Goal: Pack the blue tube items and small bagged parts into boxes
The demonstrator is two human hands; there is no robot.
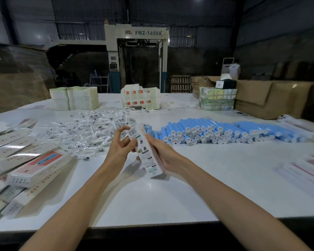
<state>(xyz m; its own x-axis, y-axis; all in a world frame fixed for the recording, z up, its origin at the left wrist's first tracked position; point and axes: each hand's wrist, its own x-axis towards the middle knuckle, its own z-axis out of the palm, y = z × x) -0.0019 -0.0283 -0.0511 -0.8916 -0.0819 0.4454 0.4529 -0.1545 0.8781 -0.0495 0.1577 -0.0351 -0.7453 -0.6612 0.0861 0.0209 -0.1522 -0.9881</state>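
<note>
Flanking held box (145,151) — bagged parts (87,131), blue tubes (216,132).

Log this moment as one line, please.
left hand holds box top | right hand grips box | blue tubes stacked | bagged parts piled

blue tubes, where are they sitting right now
In the head view the blue tubes lie stacked on the right half of the table, right of the heap of small bagged parts and beyond the held box.

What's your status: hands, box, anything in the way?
Holding box: left hand on top end, right hand gripping side. Beyond it blue tubes, bagged parts, untouched. Nothing in the way.
</note>
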